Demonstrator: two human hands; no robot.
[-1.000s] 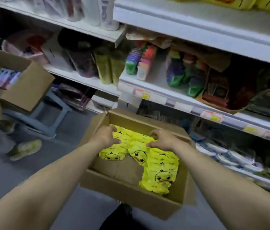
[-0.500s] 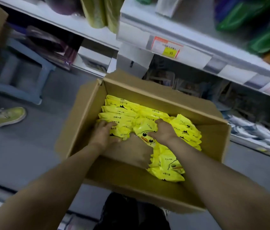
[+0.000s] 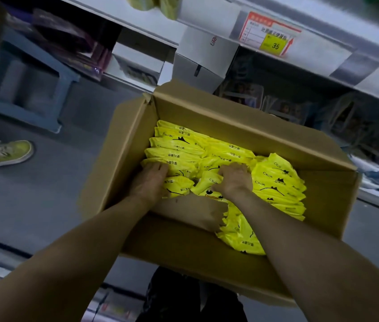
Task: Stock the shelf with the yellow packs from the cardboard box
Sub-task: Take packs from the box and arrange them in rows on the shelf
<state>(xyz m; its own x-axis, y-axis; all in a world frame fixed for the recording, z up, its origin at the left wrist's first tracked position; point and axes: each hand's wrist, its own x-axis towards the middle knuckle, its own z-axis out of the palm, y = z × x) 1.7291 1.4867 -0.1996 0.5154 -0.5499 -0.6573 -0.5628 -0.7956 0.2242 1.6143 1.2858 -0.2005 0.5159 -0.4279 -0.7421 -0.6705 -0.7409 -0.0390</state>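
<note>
Cardboard box [image 3: 230,117] holds yellow packs [image 3: 179,145] along its far and right sides; left hand [image 3: 150,182] and right hand [image 3: 233,180], apart, each clutch one, fingertips buried. Shelf [image 3: 207,17], price tag [image 3: 267,34] beyond; shoe [image 3: 4,153] cut off.

one cardboard box [image 3: 230,117], over a dozen yellow packs [image 3: 274,182], one left hand [image 3: 149,182], one right hand [image 3: 235,180], one price label [image 3: 267,34]

Dim grey floor [image 3: 44,205], blue stool [image 3: 28,108] at left, white shelves [image 3: 323,52] with price tag [image 3: 268,34].
</note>
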